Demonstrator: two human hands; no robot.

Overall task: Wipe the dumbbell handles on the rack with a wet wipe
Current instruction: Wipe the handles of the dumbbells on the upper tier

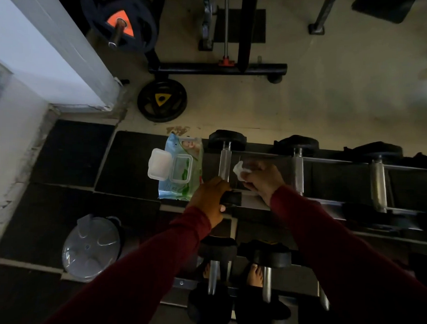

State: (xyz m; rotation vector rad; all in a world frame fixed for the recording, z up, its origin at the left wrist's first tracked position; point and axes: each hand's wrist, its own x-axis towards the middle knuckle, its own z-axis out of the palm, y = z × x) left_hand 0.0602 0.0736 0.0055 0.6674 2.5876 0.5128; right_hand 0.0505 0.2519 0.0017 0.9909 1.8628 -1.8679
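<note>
A dumbbell rack [333, 161] runs across the middle and right, holding black dumbbells with chrome handles. My left hand [210, 198] grips the near black head [231, 198] of the leftmost top-row dumbbell, whose chrome handle [225, 162] stands bare. My right hand [262, 179] pinches a crumpled white wet wipe [240, 170] just right of that handle, not touching it. More handles [298, 169] [378, 184] lie to the right. Lower-row dumbbells [213, 271] sit below my arms.
A wet wipe pack [182, 185] with its lid flipped open rests on the rack's left end. A grey lidded bin [91, 247] stands on the floor at lower left. Weight plates [162, 100] and a machine base [218, 67] are beyond the rack. A white wall is at left.
</note>
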